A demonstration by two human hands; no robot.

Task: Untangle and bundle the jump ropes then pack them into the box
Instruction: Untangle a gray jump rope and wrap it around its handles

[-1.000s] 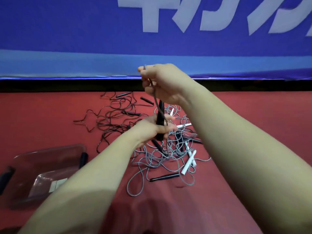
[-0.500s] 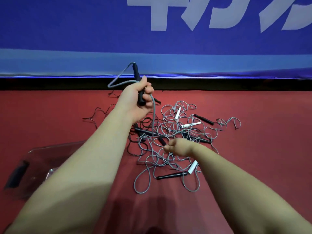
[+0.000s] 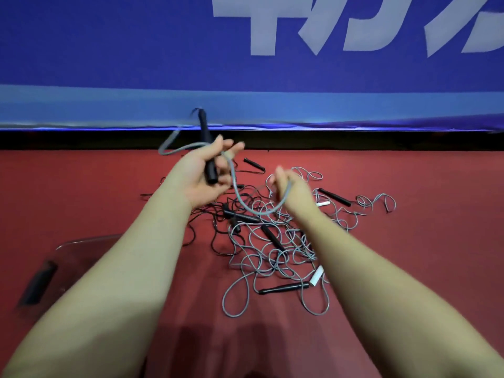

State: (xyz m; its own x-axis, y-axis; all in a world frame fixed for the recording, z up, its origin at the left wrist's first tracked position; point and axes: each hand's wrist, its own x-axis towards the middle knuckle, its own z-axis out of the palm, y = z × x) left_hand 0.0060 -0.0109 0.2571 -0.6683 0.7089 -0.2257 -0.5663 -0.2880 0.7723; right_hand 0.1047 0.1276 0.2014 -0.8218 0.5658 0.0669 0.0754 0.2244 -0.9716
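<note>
Grip status, left hand (image 3: 196, 175): grasping. The lower fingers curl round a black handle (image 3: 205, 137), which stands tilted with its far end raised above the hand. The upper fingers are looser and partly extended. A grey cord (image 3: 245, 205) leaves the top of this handle, loops to the left, passes across the fingers and sags in a U toward the right hand (image 3: 293, 193).

Grip status, right hand: grasping the grey cord at the right end of the U. Motion blur hides the exact finger layout, but the cord visibly runs over the hand and is carried by it.

Purpose of this hold, as a judgement: raising the handle and separating the hands puts one length of cord in the air, clear of the heap, so that one rope can be traced and drawn free of the others.

Task item location: below and beyond the hands, the tangled pile (image 3: 275, 249) of grey and black ropes lies on the red floor (image 3: 409, 268), with loose black handles and a white handle (image 3: 316, 276) among the loops. The box (image 3: 79, 249), clear plastic with a dark fitting on its near-left side, sits at the near left, partly hidden by the left forearm. No bundled rope can be made out in it. A blue banner (image 3: 136, 50) closes the far side.
</note>
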